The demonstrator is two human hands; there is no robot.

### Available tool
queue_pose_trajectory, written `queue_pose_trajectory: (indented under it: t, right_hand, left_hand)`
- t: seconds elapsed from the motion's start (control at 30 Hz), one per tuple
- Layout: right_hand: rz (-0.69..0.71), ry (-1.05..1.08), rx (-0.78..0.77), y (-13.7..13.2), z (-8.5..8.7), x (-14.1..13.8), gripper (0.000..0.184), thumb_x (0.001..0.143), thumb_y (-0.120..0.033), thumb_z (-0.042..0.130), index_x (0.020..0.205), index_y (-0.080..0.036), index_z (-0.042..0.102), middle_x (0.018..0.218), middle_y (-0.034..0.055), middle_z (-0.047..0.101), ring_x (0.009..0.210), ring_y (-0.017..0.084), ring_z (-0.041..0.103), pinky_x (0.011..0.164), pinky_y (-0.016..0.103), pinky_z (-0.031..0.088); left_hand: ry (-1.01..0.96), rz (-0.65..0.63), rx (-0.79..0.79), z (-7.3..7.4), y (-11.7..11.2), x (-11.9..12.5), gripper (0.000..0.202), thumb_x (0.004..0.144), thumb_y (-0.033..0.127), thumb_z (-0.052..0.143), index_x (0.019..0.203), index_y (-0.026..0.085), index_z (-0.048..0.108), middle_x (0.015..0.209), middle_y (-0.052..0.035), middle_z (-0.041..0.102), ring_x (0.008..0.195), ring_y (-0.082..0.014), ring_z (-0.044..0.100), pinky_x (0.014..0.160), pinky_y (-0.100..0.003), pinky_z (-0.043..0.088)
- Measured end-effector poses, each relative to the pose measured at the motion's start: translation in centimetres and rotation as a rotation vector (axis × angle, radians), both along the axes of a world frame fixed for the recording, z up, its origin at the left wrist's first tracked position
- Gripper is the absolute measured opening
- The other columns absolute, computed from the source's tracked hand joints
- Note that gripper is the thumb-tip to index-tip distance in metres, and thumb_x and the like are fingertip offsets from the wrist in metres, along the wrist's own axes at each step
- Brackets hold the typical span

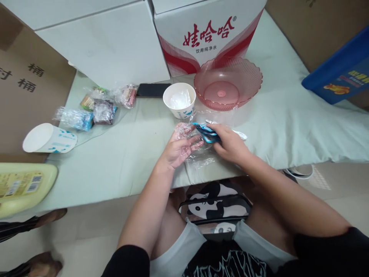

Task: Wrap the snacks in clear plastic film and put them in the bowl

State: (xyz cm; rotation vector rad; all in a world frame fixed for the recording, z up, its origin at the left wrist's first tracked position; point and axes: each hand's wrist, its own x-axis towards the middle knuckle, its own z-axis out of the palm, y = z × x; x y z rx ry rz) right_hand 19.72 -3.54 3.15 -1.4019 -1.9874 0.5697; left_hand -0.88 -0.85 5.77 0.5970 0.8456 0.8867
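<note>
My left hand (181, 148) lies palm up on the pale green cloth, fingers spread, with a thin clear plastic glove (184, 132) partly over it. My right hand (229, 144) is closed on a blue snack packet (206, 132), held right beside the left fingertips. Just behind the hands stands a white paper cup (179, 100) with clear plastic inside. A pink ribbed plastic bowl (227, 82) sits to its right.
Several wrapped snacks (96, 107) lie at the left, a black phone (152, 89) behind them. A second paper cup (49, 138) lies on its side. White cartons (207, 30) stand at the back, a blue box (340, 71) at right, a yellow container (23, 186) at left.
</note>
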Motion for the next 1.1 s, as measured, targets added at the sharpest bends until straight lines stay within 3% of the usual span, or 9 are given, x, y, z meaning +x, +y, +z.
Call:
queue_pose_trajectory:
  t: [0.2, 0.33, 0.43, 0.57, 0.63, 0.7, 0.8, 0.9, 1.1]
  right_hand:
    - [-0.080, 0.345, -0.221, 0.8, 0.4, 0.6, 0.035, 0.087, -0.045, 0.067, 0.112, -0.022, 0.073, 0.104, 0.0054, 0.078, 0.097, 0.028, 0.071, 0.090, 0.045, 0.057]
    - [-0.162, 0.702, -0.384, 1.1, -0.2, 0.4, 0.055, 0.077, -0.073, 0.070, 0.095, -0.021, 0.071, 0.087, 0.0040, 0.073, 0.081, 0.022, 0.069, 0.071, 0.037, 0.058]
    - [-0.280, 0.835, -0.338, 0.9, -0.2, 0.5, 0.060, 0.075, -0.079, 0.070, 0.097, -0.023, 0.067, 0.088, 0.0040, 0.072, 0.076, 0.021, 0.068, 0.062, 0.035, 0.058]
    - [-0.433, 0.582, 0.104, 1.1, 2.2, 2.1, 0.046, 0.088, -0.071, 0.062, 0.088, -0.025, 0.066, 0.079, 0.0044, 0.067, 0.070, 0.021, 0.066, 0.065, 0.040, 0.058]
    - [-0.470, 0.367, 0.362, 1.9, 4.1, 3.1, 0.039, 0.095, -0.061, 0.058, 0.097, -0.024, 0.070, 0.092, 0.0078, 0.070, 0.086, 0.025, 0.069, 0.081, 0.045, 0.058]
    - [-0.468, 0.159, 0.496, 3.2, 5.6, 3.9, 0.034, 0.099, -0.051, 0.056, 0.110, -0.023, 0.071, 0.107, 0.0114, 0.070, 0.104, 0.028, 0.068, 0.093, 0.048, 0.055]
    - [-0.455, -0.069, 0.428, 5.4, 6.0, 4.3, 0.035, 0.101, -0.045, 0.051, 0.120, -0.023, 0.070, 0.117, 0.0137, 0.067, 0.111, 0.032, 0.065, 0.095, 0.052, 0.050]
    - [-0.455, -0.196, 0.280, 6.8, 4.6, 4.2, 0.035, 0.102, -0.042, 0.047, 0.122, -0.025, 0.069, 0.121, 0.0143, 0.068, 0.115, 0.035, 0.061, 0.098, 0.057, 0.044]
    - [-0.389, -0.157, 0.281, 6.0, 3.4, 3.1, 0.027, 0.093, -0.036, 0.053, 0.110, -0.025, 0.071, 0.107, 0.0103, 0.075, 0.116, 0.035, 0.063, 0.104, 0.058, 0.040]
  left_hand:
    - [0.040, -0.007, 0.021, 0.4, 0.4, -0.3, 0.057, 0.054, 0.006, 0.070, 0.103, 0.028, 0.052, 0.131, -0.0029, 0.068, 0.114, -0.0315, 0.073, 0.057, -0.024, 0.049]
    - [0.087, 0.089, 0.016, 0.4, 1.2, -1.3, 0.052, 0.053, 0.006, 0.066, 0.099, 0.027, 0.053, 0.124, -0.0031, 0.070, 0.108, -0.0270, 0.074, 0.048, -0.019, 0.038]
    - [0.134, 0.182, 0.005, 0.3, 1.7, -1.8, 0.044, 0.051, 0.005, 0.060, 0.090, 0.023, 0.053, 0.107, -0.0028, 0.072, 0.094, -0.0209, 0.075, 0.043, -0.016, 0.030]
    - [0.150, 0.260, -0.021, 0.3, 2.1, -2.0, 0.040, 0.046, 0.004, 0.056, 0.082, 0.021, 0.052, 0.089, 0.0001, 0.068, 0.075, -0.0128, 0.071, 0.039, -0.013, 0.023]
    - [0.136, 0.257, -0.030, 0.4, 2.0, -1.9, 0.040, 0.045, 0.003, 0.056, 0.081, 0.020, 0.053, 0.087, 0.0006, 0.066, 0.071, -0.0118, 0.070, 0.038, -0.013, 0.023]
    - [0.134, 0.238, -0.038, 0.5, 2.0, -1.8, 0.039, 0.044, 0.004, 0.057, 0.080, 0.019, 0.053, 0.085, 0.0002, 0.066, 0.071, -0.0122, 0.070, 0.037, -0.013, 0.023]
    - [0.146, 0.224, -0.042, 0.5, 1.9, -1.7, 0.037, 0.045, 0.005, 0.058, 0.079, 0.019, 0.053, 0.085, -0.0001, 0.066, 0.069, -0.0126, 0.069, 0.037, -0.013, 0.022]
    - [0.145, 0.201, -0.021, 0.4, 1.8, -1.6, 0.037, 0.046, 0.006, 0.060, 0.080, 0.019, 0.053, 0.086, 0.0010, 0.065, 0.067, -0.0120, 0.070, 0.037, -0.013, 0.022]
    - [0.085, 0.103, -0.019, 0.6, 2.0, -1.9, 0.043, 0.047, 0.004, 0.061, 0.085, 0.020, 0.049, 0.085, 0.0035, 0.066, 0.064, -0.0130, 0.072, 0.036, -0.011, 0.022]
